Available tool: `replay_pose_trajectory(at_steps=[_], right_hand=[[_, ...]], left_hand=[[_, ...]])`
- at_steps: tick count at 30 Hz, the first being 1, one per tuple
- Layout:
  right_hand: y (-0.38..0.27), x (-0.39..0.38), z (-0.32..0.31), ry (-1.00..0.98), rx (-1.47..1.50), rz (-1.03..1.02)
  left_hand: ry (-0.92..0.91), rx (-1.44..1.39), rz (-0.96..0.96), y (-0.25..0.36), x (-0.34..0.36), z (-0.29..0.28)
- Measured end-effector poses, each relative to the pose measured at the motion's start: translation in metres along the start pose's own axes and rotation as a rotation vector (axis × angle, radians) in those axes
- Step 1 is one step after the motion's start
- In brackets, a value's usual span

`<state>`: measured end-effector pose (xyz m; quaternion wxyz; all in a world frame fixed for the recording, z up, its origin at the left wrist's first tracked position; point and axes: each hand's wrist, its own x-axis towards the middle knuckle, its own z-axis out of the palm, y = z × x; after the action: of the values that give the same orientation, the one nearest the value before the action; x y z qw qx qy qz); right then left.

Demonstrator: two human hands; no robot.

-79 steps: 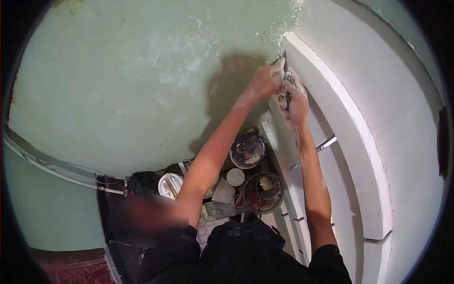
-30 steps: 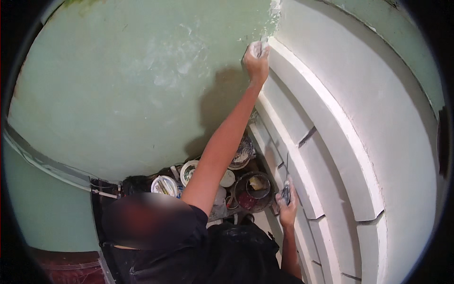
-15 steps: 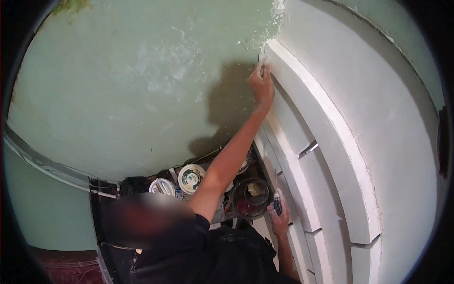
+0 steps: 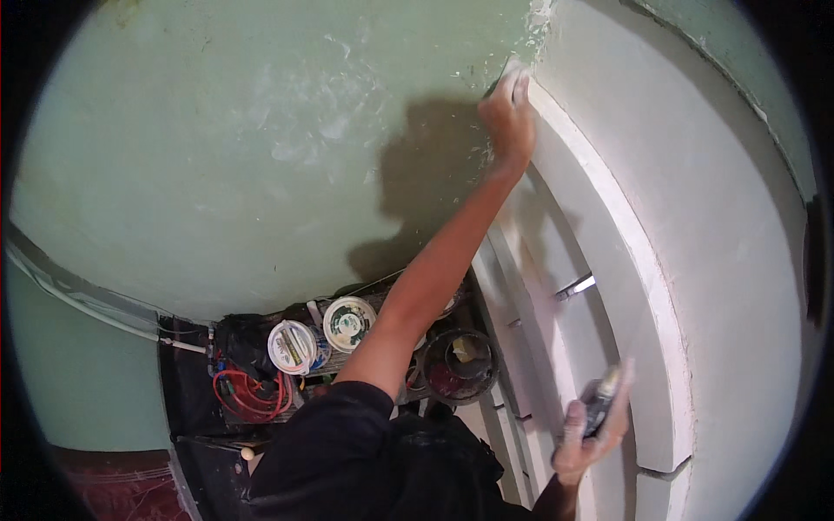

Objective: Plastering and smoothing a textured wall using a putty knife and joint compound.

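My left hand [image 4: 508,113] is raised to the corner where the green wall [image 4: 217,174] meets the end of a white curved ledge [image 4: 599,174]. Its fingers are closed on a thin flat piece [image 4: 501,80] with a dark edge, pressed near the wall; its kind is not clear. Lower right, my right hand [image 4: 595,438] grips a dark-handled putty knife [image 4: 598,406] in front of the ledges. Motion blurs this hand, and the blade is smeared. White dust coats the fingers of both hands.
Below my left arm, a plank holds a white tub [image 4: 294,346], a paint-stained lid [image 4: 349,323] and a dark bucket [image 4: 460,391] with a smaller container inside. A coiled red hose [image 4: 239,395] lies at the left. More white curved ledges [image 4: 512,304] run down the right.
My left hand has moved slightly up and right along the wall corner. My right hand has swung right and nearer with the putty knife, away from beside the dark bucket.
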<state>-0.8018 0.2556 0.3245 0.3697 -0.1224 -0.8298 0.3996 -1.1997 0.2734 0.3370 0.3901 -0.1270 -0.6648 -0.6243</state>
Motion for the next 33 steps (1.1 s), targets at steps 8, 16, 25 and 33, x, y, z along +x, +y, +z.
replay_pose_trajectory(at_steps=[8, 16, 25, 33], right_hand=[[-0.046, 0.068, -0.030, 0.180, -0.451, -0.255], [-0.031, 0.114, -0.013, -0.028, -0.555, -0.184], [-0.032, 0.119, -0.005, -0.074, -0.545, -0.137], [-0.030, 0.116, 0.000, -0.061, -0.558, -0.168]], left_hand=[[0.014, -0.083, -0.051, -0.032, -0.024, -0.023], [-0.048, -0.074, -0.018, -0.003, -0.007, -0.006], [-0.139, 0.025, -0.090, -0.022, -0.019, -0.007], [0.007, -0.206, 0.019, -0.031, -0.031, -0.011]])
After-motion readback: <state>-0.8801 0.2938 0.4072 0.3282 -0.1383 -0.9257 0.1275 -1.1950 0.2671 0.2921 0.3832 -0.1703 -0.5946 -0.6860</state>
